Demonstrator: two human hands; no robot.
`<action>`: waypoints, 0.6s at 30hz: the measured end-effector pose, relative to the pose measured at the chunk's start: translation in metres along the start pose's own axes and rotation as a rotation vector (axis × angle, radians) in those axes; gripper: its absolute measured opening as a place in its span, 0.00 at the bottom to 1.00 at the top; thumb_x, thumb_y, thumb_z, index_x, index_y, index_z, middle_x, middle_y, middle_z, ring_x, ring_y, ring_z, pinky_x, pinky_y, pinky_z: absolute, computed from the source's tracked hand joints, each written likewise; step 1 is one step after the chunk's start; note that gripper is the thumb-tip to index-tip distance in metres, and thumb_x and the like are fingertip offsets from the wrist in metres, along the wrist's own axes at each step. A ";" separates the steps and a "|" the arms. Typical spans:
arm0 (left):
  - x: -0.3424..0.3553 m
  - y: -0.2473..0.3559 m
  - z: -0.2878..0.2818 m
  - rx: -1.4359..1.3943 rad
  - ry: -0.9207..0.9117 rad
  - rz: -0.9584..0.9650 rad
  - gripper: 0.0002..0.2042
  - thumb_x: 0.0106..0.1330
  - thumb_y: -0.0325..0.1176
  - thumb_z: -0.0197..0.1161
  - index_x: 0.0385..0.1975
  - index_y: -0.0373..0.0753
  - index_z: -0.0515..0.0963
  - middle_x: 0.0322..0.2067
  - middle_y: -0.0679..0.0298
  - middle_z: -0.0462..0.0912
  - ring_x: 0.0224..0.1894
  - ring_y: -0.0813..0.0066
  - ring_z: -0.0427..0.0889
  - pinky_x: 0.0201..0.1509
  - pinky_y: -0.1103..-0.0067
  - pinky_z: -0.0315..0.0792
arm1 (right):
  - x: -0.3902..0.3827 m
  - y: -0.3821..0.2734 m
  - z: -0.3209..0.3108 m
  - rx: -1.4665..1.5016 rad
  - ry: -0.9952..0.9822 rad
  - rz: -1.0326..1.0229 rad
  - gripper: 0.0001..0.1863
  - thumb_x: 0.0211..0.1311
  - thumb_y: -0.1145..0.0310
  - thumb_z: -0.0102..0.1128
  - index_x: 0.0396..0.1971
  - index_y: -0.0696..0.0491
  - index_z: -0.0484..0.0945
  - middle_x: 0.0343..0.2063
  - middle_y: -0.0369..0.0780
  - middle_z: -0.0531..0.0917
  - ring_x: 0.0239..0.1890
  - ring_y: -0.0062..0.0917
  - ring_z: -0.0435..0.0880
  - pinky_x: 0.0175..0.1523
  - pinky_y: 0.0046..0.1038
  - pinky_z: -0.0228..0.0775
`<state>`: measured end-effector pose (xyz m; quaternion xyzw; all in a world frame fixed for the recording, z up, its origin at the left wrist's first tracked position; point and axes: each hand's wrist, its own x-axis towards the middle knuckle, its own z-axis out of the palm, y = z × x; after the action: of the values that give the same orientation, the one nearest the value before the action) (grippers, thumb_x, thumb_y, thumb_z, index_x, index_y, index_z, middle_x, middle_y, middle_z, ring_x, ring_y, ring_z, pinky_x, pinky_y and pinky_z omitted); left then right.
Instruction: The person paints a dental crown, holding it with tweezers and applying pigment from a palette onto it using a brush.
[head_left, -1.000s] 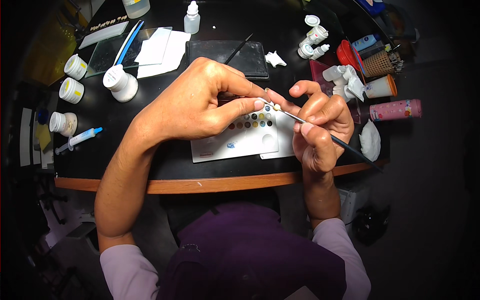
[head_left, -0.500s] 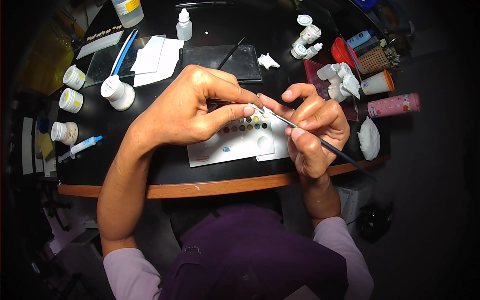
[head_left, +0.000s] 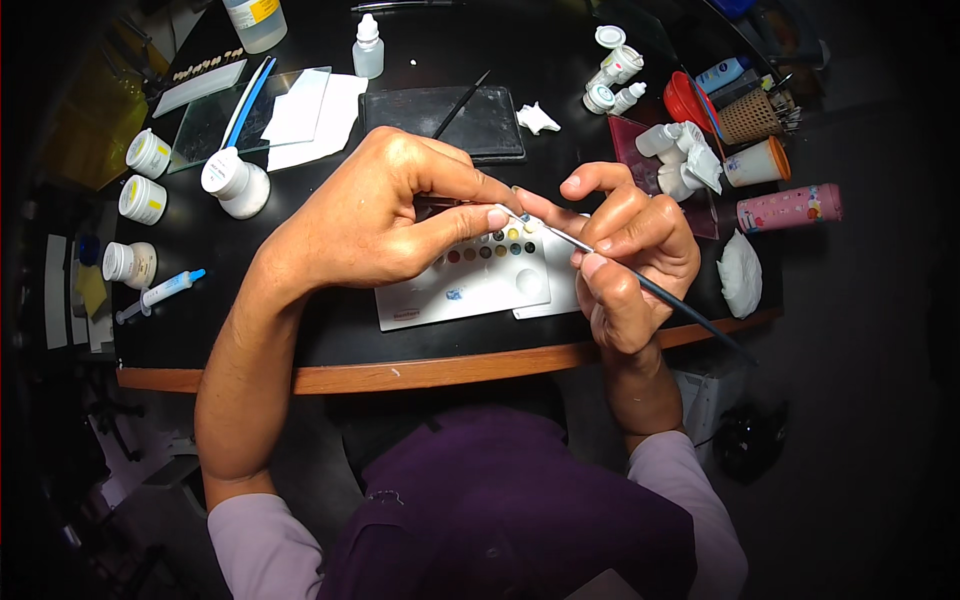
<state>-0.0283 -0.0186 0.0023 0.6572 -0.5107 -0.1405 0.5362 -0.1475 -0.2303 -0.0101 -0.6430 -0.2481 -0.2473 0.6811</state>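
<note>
My left hand (head_left: 385,215) is closed in a pinch, thumb against forefinger. A small pale piece shows at its fingertips, too tiny to name, and the rest is hidden by the fingers. My right hand (head_left: 635,265) grips a thin brush (head_left: 675,297) with a dark handle and a silver ferrule, slanting down to the right. The brush's tip meets the left fingertips, and my right forefinger reaches close to the left one. Below both hands lies a white paint palette (head_left: 470,305) with rows of coloured dots, partly covered by the left hand.
Behind the hands lies a black tray (head_left: 400,115) with a dark pen-like tool across it. White jars (head_left: 143,202) and a syringe (head_left: 165,292) stand or lie at left. A pink bottle (head_left: 790,207), a paper cup (head_left: 757,165) and crumpled tissue (head_left: 739,275) are at right.
The brush and my right hand have shifted very slightly. My left hand keeps its pinch in nearly the same place.
</note>
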 end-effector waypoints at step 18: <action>0.000 0.002 0.001 0.001 -0.001 -0.076 0.09 0.70 0.28 0.68 0.44 0.32 0.90 0.24 0.59 0.85 0.24 0.79 0.81 0.27 0.79 0.71 | 0.000 -0.002 0.004 -0.057 0.018 -0.012 0.07 0.55 0.85 0.54 0.32 0.58 0.73 0.26 0.43 0.77 0.54 0.39 0.78 0.59 0.57 0.85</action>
<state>-0.0299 -0.0187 0.0036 0.6762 -0.4856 -0.1608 0.5301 -0.1490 -0.2264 -0.0087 -0.6584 -0.2389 -0.2639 0.6631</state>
